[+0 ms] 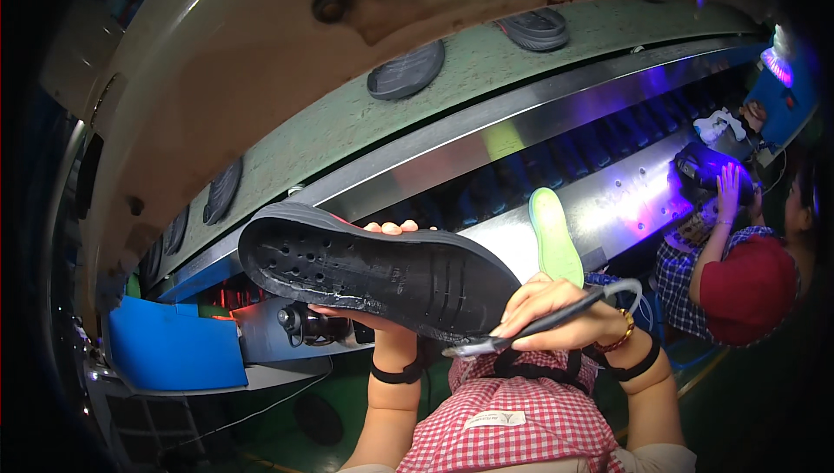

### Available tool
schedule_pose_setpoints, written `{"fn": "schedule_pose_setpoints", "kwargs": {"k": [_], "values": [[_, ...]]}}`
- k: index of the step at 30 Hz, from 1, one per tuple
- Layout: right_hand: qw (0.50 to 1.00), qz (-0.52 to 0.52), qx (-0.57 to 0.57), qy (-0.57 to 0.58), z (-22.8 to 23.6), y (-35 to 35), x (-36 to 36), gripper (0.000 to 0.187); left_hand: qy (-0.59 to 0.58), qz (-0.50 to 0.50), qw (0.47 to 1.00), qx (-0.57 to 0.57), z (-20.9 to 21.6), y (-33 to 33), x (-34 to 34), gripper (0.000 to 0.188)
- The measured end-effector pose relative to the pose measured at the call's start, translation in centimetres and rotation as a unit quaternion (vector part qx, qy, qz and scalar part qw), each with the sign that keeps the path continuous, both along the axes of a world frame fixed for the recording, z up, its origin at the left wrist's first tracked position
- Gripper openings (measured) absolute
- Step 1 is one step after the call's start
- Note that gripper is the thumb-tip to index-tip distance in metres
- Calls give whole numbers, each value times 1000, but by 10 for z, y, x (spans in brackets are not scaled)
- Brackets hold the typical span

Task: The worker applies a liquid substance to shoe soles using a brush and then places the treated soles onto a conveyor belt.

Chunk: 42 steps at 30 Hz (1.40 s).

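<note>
A large black shoe sole (382, 277) is tilted before me, its hollow inner face toward me, with small holes at one end and grooves at the other. My left hand (393, 228) is closed round its middle; the fingertips show over the far edge, and the palm is mostly hidden behind it. My right hand (556, 315) grips a black-handled brush (556, 321) with a grey hose at its rear end. The pale brush tip is at the sole's near right edge; whether it touches cannot be made out. Wet-looking shine lies along parts of the sole.
A lime-green insole (554, 234) lies on the metal ledge behind my right hand. Several dark soles, such as one (407, 71), rest on the green conveyor belt (486, 65) under a beige hood (234, 56). A blue panel (174, 343) stands at left. Another person (747, 291) works at right.
</note>
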State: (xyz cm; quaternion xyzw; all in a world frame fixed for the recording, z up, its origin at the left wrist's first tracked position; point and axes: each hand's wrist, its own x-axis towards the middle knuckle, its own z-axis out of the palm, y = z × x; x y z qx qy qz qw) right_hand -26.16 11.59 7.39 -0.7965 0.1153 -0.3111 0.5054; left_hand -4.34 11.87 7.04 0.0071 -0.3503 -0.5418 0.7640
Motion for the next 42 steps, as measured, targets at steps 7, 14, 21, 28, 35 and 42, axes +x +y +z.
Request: {"fn": "schedule_pose_setpoints", "kwargs": {"k": [7,14,21,28,35,42], "values": [[999,15,46,-13,-7,0,-2,22,-17,9,1000,-10,-8,-8,13,97],[991,-91,99,-6,-14,-4,-7,21,43,102,990,91,-8,-11,15,111],[972,-16,227,-60,-22,-16,-12,20,-37,21,999,8,9,-14,16,98],[834,0,515,-199,-24,5,-4,20,50,-88,989,110,9,-9,27,90],[836,-133,494,-199,-29,31,25,18,33,-163,957,238,-35,33,-28,93],[981,-69,173,-52,-16,23,24,24,79,-234,944,221,-43,27,-11,81]]}}
